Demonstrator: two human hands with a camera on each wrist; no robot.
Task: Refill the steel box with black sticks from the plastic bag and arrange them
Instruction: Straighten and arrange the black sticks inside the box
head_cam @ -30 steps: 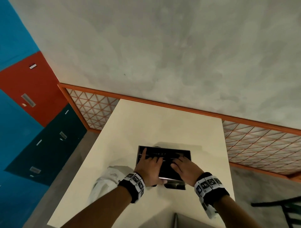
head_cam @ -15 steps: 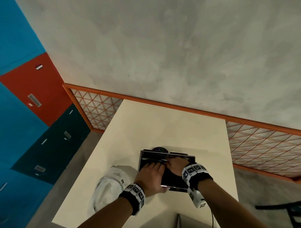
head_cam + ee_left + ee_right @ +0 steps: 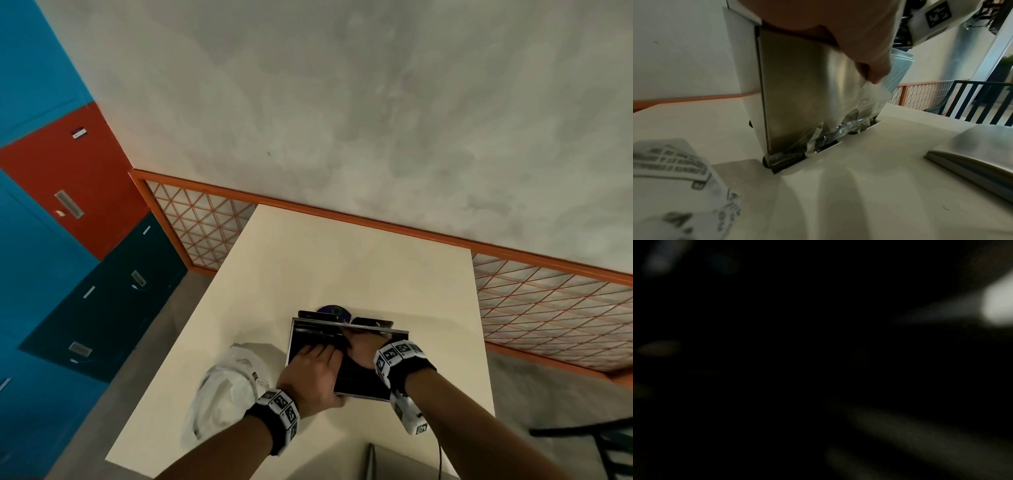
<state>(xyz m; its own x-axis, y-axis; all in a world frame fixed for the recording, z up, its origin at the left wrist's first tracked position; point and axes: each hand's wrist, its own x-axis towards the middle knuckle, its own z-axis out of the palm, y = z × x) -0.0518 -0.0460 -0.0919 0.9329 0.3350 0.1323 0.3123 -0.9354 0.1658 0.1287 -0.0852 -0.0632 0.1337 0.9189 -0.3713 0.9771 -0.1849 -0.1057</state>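
The steel box (image 3: 399, 331) stands open-topped on the cream table (image 3: 342, 260); its outer wall (image 3: 797, 91) fills the left wrist view. My left hand (image 3: 313, 368) grips its near-left edge, fingers over the rim and thumb (image 3: 873, 69) on the outer wall, where clear plastic film (image 3: 871, 104) hangs. My right hand (image 3: 363, 346) reaches down inside the box, its fingers hidden. Black sticks (image 3: 317, 335) show dark along the far inside. The crumpled white plastic bag (image 3: 226, 387) lies left of the box, printed side (image 3: 674, 178) near my wrist. The right wrist view is dark.
A steel lid (image 3: 972, 155) lies on the table near me, right of the box. A round purple object (image 3: 334, 310) and black pieces (image 3: 373, 322) sit just behind the box. A black chair (image 3: 599, 445) stands off the table's right side.
My right hand has gone from the box's near rim deeper into it, toward the far side. My left hand has slid back to clasp the near-left edge.
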